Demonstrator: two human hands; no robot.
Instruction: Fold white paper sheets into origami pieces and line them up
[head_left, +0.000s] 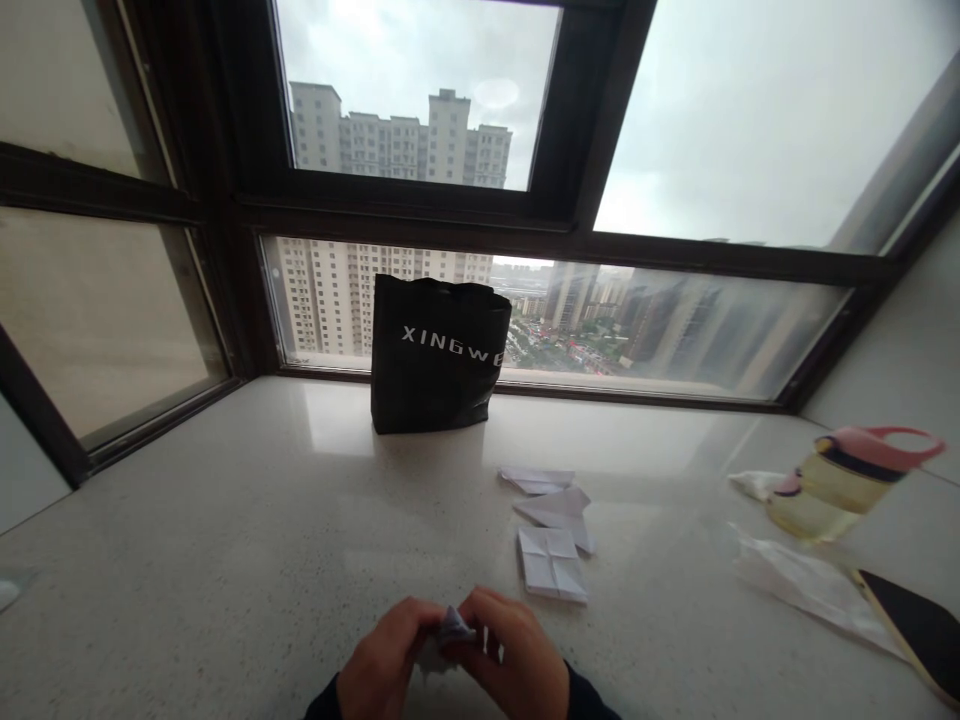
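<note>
At the near edge of the view, my left hand (pixel 386 655) and my right hand (pixel 514 650) meet around a small folded piece of paper (pixel 454 628). The paper's pointed tip sticks up between my fingers, and its lower part is mostly hidden. Both hands are closed on it, thumbs and fingers pinching from either side. Just beyond my right hand lies a square folded paper (pixel 552 562) with crossing creases. Behind it are a paper plane (pixel 556 512) and a narrow folded paper (pixel 537 479).
A black bag (pixel 439 360) with white lettering stands by the window. On the right are a yellow bottle with a pink lid (pixel 844 485), a crumpled clear plastic wrapper (pixel 810 585) and a phone (pixel 919 625). The pale speckled counter (pixel 225 540) extends to the window frame.
</note>
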